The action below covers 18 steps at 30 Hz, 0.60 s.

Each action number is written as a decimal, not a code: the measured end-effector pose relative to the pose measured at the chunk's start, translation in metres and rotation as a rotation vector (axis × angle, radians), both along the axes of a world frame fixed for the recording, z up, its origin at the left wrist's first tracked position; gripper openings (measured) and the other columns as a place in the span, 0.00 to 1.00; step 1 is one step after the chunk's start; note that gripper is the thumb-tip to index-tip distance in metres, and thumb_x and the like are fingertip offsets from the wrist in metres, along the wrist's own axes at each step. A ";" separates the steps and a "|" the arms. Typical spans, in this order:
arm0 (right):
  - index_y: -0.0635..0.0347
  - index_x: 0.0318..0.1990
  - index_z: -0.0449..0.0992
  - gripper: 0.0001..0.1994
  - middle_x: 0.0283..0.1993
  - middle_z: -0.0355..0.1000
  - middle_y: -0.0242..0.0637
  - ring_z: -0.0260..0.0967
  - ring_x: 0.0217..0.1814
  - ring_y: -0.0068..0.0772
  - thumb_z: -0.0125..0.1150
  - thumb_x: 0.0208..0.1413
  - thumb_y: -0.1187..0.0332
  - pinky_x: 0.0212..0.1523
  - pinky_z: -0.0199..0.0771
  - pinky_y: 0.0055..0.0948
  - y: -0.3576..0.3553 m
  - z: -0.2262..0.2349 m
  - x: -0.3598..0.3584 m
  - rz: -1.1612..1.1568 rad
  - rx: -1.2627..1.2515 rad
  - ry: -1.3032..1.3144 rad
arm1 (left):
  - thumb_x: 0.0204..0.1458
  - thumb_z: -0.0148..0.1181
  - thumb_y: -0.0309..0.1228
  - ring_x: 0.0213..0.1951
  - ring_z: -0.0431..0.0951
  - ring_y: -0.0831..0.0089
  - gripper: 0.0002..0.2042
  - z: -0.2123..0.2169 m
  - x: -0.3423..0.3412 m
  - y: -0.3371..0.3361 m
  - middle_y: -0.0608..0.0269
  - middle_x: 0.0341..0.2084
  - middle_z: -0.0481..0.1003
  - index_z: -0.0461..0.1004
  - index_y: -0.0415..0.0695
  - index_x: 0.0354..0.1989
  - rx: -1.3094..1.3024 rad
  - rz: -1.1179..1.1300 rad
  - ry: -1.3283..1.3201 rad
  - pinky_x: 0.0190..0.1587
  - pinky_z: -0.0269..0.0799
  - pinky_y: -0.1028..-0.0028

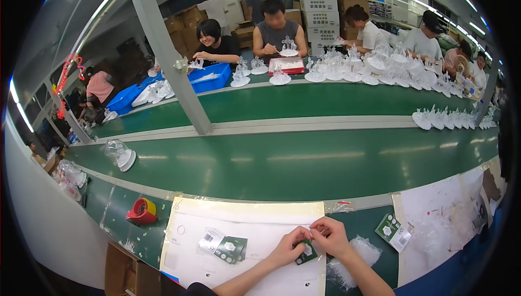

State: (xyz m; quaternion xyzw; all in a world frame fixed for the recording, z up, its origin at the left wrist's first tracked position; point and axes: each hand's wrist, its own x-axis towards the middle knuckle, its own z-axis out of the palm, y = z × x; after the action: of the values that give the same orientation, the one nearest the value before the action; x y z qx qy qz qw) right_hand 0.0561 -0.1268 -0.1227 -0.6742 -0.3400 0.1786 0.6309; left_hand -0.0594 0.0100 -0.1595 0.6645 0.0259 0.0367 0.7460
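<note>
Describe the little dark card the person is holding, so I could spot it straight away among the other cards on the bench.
Start at the big white sheet on the green bench nearest the camera. At its right edge, the left hand and right hand meet around a small dark green card with a white patch. The cards to the left and the card to the right lie flat and untouched; only this one is held in fingers.

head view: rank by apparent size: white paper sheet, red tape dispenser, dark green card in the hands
1. White paper sheet, by far the largest.
2. Red tape dispenser.
3. Dark green card, partly hidden by both hands' fingers.
Dispenser versus card is unsure: the card is partly covered.
</note>
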 end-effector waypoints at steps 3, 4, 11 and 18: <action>0.65 0.34 0.76 0.06 0.28 0.74 0.33 0.70 0.25 0.16 0.61 0.48 0.76 0.23 0.70 0.16 -0.002 -0.010 0.002 0.030 -0.026 -0.001 | 0.55 0.50 0.20 0.41 0.73 0.79 0.09 0.012 -0.002 -0.006 0.65 0.33 0.71 0.62 0.40 0.43 0.011 0.031 0.057 0.45 0.68 0.79; 0.65 0.34 0.76 0.06 0.28 0.74 0.32 0.70 0.25 0.16 0.62 0.48 0.76 0.23 0.69 0.16 -0.003 -0.012 0.001 0.009 -0.020 0.045 | 0.55 0.51 0.21 0.39 0.74 0.79 0.09 0.018 -0.002 -0.008 0.66 0.32 0.72 0.61 0.41 0.44 0.009 0.052 0.105 0.43 0.69 0.79; 0.66 0.35 0.76 0.05 0.27 0.74 0.32 0.70 0.25 0.14 0.63 0.50 0.76 0.25 0.69 0.14 -0.004 -0.010 -0.002 -0.028 0.113 0.189 | 0.56 0.53 0.21 0.36 0.75 0.79 0.13 0.026 0.000 -0.014 0.64 0.33 0.75 0.62 0.40 0.49 -0.018 0.207 0.086 0.41 0.70 0.80; 0.67 0.34 0.74 0.04 0.29 0.74 0.33 0.72 0.29 0.16 0.62 0.51 0.76 0.28 0.72 0.15 -0.005 -0.011 0.001 0.040 0.006 0.025 | 0.57 0.51 0.20 0.36 0.74 0.81 0.07 0.003 0.001 -0.011 0.64 0.33 0.75 0.68 0.35 0.43 -0.017 0.261 -0.014 0.39 0.70 0.81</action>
State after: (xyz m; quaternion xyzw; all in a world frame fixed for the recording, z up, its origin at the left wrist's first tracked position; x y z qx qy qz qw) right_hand 0.0572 -0.1320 -0.1342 -0.6630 -0.3459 0.1987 0.6334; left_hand -0.0582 -0.0011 -0.1560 0.6488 0.1073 0.1378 0.7406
